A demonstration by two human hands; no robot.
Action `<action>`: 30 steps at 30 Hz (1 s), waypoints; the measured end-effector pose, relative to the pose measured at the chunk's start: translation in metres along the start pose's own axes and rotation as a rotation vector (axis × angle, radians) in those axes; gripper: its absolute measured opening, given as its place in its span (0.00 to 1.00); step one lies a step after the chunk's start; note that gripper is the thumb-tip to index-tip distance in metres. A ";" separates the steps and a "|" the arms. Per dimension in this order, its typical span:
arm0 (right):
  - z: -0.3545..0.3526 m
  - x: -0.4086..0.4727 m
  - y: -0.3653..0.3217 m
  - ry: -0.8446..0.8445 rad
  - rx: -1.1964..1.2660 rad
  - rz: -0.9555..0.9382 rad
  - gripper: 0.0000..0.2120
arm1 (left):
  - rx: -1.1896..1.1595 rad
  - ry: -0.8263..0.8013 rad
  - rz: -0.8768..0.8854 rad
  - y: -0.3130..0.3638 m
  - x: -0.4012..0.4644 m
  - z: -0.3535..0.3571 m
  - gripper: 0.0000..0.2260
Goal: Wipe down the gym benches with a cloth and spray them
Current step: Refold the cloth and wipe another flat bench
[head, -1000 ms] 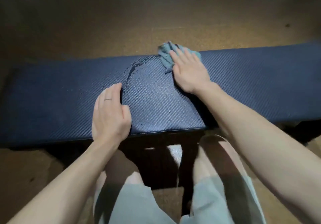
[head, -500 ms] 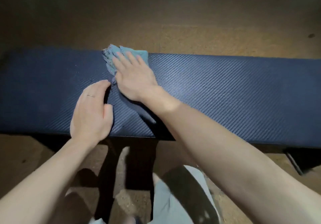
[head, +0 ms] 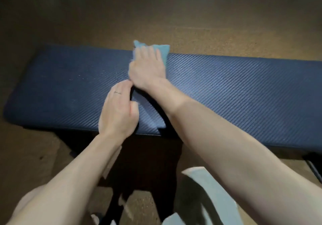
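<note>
Since half a second ago the right hand (head: 148, 69) has pushed the cloth (head: 161, 50) farther away, so the cloth now hangs partly over the far edge of the bench pad (head: 235, 92), where before it lay just inside that edge. The left hand (head: 118, 113) has kept its place on the near half of the pad, and its fingertips now lie just beside the right wrist.

Head view: the dark blue pad, with its woven diagonal pattern, runs across the picture from left to right, its left end rounded off and its right end cut by the frame. The light blue cloth sits at the far edge near the middle of the pad's length, flattened under the right hand. That hand's fingers are stretched out and pressed flat on the cloth, not curled around it; two corners of the cloth stick out beyond the fingertips over the speckled brown floor (head: 191, 24). The left hand lies palm down on the bare pad with fingers extended and close together, gripping nothing; a thin ring (head: 117, 92) shows on one finger. A few small glinting specks sit on the pad to the left of the hands. Below the near edge the dark bench frame (head: 148, 163) is in shadow. The person's pale grey shorts (head: 209, 195) show at the bottom right.
</note>
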State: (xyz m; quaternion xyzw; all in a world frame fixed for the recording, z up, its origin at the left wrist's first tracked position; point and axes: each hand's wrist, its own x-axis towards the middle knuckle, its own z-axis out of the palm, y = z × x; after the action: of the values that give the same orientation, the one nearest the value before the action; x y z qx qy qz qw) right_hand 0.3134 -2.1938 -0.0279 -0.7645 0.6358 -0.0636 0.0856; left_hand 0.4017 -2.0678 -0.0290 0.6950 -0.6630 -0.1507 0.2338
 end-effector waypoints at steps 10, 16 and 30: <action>-0.012 -0.019 0.105 0.010 -0.047 0.247 0.30 | 0.317 0.138 -0.079 -0.164 0.032 -0.100 0.17; 0.025 -0.020 -0.074 -0.023 0.039 0.182 0.28 | 0.264 0.155 -0.033 -0.176 0.032 -0.095 0.19; 0.031 -0.172 -0.061 0.141 -0.054 0.550 0.31 | 0.284 0.124 0.000 -0.179 0.034 -0.097 0.23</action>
State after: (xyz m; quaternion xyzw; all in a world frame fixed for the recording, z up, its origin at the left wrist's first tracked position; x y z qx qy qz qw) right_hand 0.3469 -2.0120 -0.0430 -0.5588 0.8253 -0.0741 0.0346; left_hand 0.6067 -2.0877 -0.0376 0.7290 -0.6621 -0.0121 0.1734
